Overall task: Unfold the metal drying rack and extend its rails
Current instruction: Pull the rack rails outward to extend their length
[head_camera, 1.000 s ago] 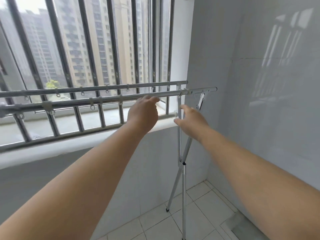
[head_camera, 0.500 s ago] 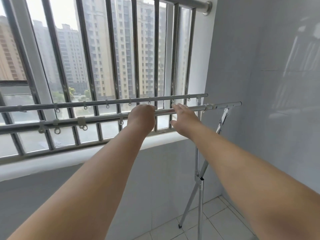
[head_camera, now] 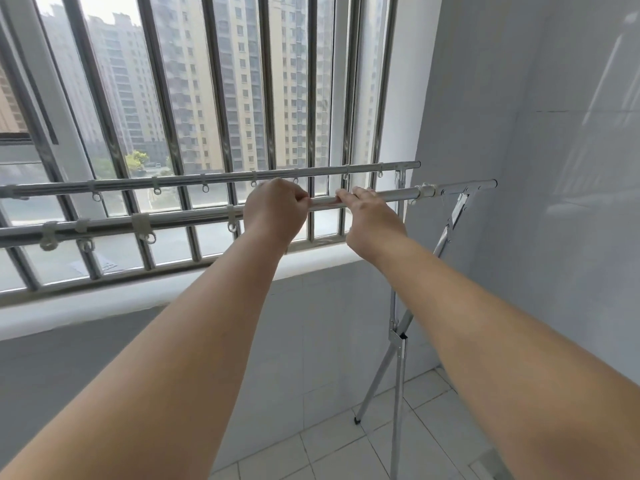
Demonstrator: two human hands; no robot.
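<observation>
Drying rack [head_camera: 398, 334] stands open in the balcony corner, crossed legs on the floor tiles [head_camera: 332, 448], right end close to the tiled wall [head_camera: 554, 237]. Two rails run left to right in front of the window bars [head_camera: 173, 98]. Far rail [head_camera: 214, 180] sits higher and closer to the window, small hanging rings spaced along it. Near rail [head_camera: 180, 220] carries plastic clips [head_camera: 142, 226], bunched toward the left. Collar joint [head_camera: 427, 192] sits near the right end of the near rail, with a thinner tube section running on to the end cap by the wall. White sill [head_camera: 138, 289] runs under the window behind the rack. Nothing lies between my hands and the rail.

Both arms reach forward, nearly straight, bare forearms filling the lower view. My left hand [head_camera: 275, 213] is on the near rail, palm down, fingers curled over the tube and clamped on it, thumb side toward the right. My right hand [head_camera: 369, 211] is just beside it on the same rail, a short bare stretch of tube between them. Its fingers [head_camera: 346, 195] lie together over the top of the tube, pressing on it; I cannot tell whether they wrap underneath. Wrists sit level with the rail.
</observation>
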